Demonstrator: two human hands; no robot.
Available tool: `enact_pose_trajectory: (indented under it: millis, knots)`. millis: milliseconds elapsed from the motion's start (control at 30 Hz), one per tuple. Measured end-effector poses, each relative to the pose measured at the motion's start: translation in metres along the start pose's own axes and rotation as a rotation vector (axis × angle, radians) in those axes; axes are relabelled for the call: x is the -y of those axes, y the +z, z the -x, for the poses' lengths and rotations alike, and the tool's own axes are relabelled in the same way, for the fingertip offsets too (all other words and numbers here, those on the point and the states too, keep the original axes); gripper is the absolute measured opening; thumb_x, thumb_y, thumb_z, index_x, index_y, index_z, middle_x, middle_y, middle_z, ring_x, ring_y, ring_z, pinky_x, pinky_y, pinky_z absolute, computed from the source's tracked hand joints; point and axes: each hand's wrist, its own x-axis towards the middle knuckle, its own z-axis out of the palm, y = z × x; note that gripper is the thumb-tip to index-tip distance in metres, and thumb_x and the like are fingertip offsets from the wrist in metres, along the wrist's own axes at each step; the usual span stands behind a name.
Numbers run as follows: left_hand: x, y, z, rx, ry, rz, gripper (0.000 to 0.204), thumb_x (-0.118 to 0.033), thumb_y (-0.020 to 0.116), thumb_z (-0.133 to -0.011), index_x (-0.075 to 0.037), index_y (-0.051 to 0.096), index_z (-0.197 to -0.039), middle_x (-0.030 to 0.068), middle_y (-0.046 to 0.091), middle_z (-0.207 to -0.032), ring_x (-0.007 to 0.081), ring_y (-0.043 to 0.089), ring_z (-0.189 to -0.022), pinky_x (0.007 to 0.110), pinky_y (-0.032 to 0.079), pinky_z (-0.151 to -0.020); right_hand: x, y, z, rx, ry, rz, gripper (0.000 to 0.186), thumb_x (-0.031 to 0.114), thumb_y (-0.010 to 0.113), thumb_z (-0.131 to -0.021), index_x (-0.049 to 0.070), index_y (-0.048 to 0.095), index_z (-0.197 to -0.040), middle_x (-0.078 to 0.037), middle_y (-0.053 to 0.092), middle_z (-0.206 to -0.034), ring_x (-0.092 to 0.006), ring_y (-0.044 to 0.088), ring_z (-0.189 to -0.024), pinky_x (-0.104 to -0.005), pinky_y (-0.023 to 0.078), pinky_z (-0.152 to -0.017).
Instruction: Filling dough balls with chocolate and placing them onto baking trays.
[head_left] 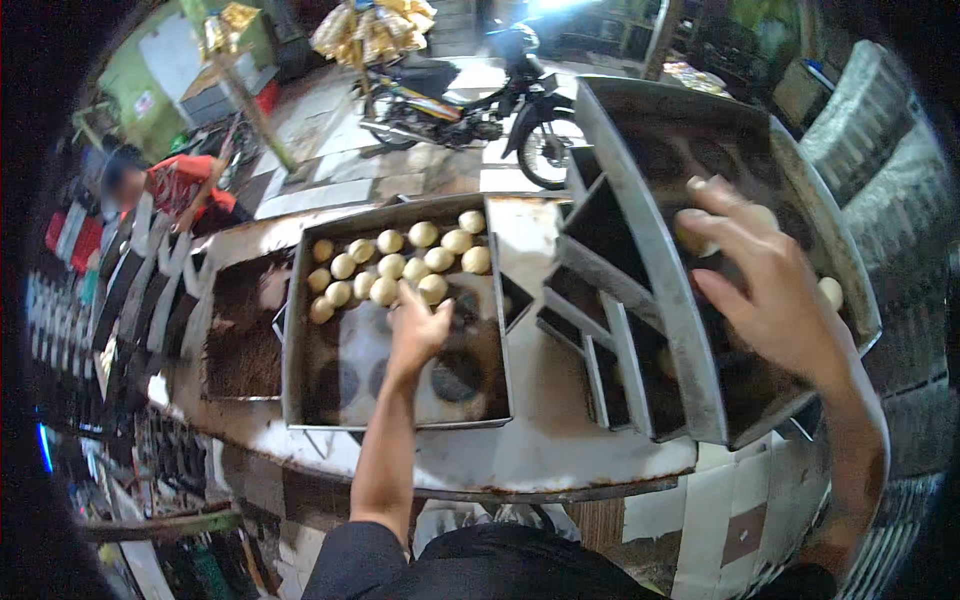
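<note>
Worn white tabletop (560,450) is nearest me, running under both hands. Above its edge, my left hand (425,325) reaches into a square metal tray (450,405), fingertips up against the front row of pale round balls (390,267); I can't tell whether the fingers pinch one or only press it. Those balls crowd just beyond that grip, many touching, so I judge that a hard push could dent one or jam it against its neighbours. My right hand (755,260) is over a larger tray (672,300), fingers curved and thumb apart, with a ball partly hidden under them; whether it is gripped, I can't say. Another ball (830,292) sits to the right of that hand, near the wall, where a brushing wrist might set it rolling. Below and left of the right hand, smaller metal trays (632,370) lie askew under the large one; leaning on its rim could make the stack slip. Well beyond both grips stands a motorbike (450,115), clear of these risks.
</note>
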Motion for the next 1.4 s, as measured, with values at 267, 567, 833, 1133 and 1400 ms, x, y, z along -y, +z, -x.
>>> enact_pose_trajectory:
  millis: [267, 567, 833, 1133, 1400]
  knots:
    - [0.017, -0.02, 0.008, -0.035, 0.015, 0.372, 0.059, -0.026, 0.064, -0.088, 0.004, 0.051, -0.137, 0.0239, 0.07, -0.114, 0.0349, 0.07, -0.098, 0.047, 0.052, -0.087, 0.158, 0.004, 0.088, -0.338, -0.257, -0.359, 0.035, 0.036, 0.063, -0.1, 0.002, 0.069, -0.106, -0.021, 0.067, -0.118, -0.037, 0.065, -0.111, -0.0502, 0.052, -0.096]
    - [0.201, -0.188, 0.3, 0.441, -0.03, 1.397, 0.038, -0.004, 0.069, -0.095, -0.002, 0.057, -0.131, 0.0108, 0.063, -0.121, 0.018, 0.065, -0.106, 0.032, 0.054, -0.095, 0.384, 0.242, 0.086, -0.479, 0.072, -1.135, 0.043, 0.037, 0.05, -0.108, -0.002, 0.066, -0.116, -0.015, 0.068, -0.104, -0.0233, 0.067, -0.093, -0.0352, 0.053, -0.083]
    - [0.341, -0.215, 0.374, 0.122, -0.334, 1.297, 0.022, -0.017, 0.057, -0.106, -0.003, 0.068, -0.119, 0.0032, 0.07, -0.101, 0.0102, 0.064, -0.087, 0.026, 0.051, -0.076, 0.561, 0.421, 0.054, -0.178, -0.413, -0.96, 0.038, 0.03, 0.051, -0.103, -0.001, 0.061, -0.121, -0.021, 0.063, -0.103, -0.0401, 0.058, -0.098, -0.0483, 0.045, -0.089]
    - [0.443, -0.274, 0.349, -0.187, -0.266, 1.641, 0.045, -0.003, 0.055, -0.098, 0.004, 0.05, -0.142, 0.0201, 0.063, -0.132, 0.0286, 0.064, -0.12, 0.038, 0.052, -0.105, 0.559, 0.544, -0.053, -0.244, 0.43, -0.789, 0.051, 0.007, 0.067, -0.092, 0.0, 0.042, -0.136, -0.027, 0.049, -0.134, -0.0398, 0.052, -0.121, -0.0484, 0.042, -0.104]
    - [0.484, -0.344, 0.313, -0.224, -0.486, 1.436, 0.032, -0.024, 0.059, -0.105, 0.002, 0.056, -0.126, 0.0194, 0.069, -0.119, 0.0272, 0.07, -0.105, 0.038, 0.059, -0.092, 0.593, 0.507, -0.175, -0.304, 0.123, -0.68, 0.014, 0.003, 0.06, -0.095, -0.004, 0.065, -0.107, -0.018, 0.064, -0.105, -0.0401, 0.064, -0.096, -0.0471, 0.051, -0.086]
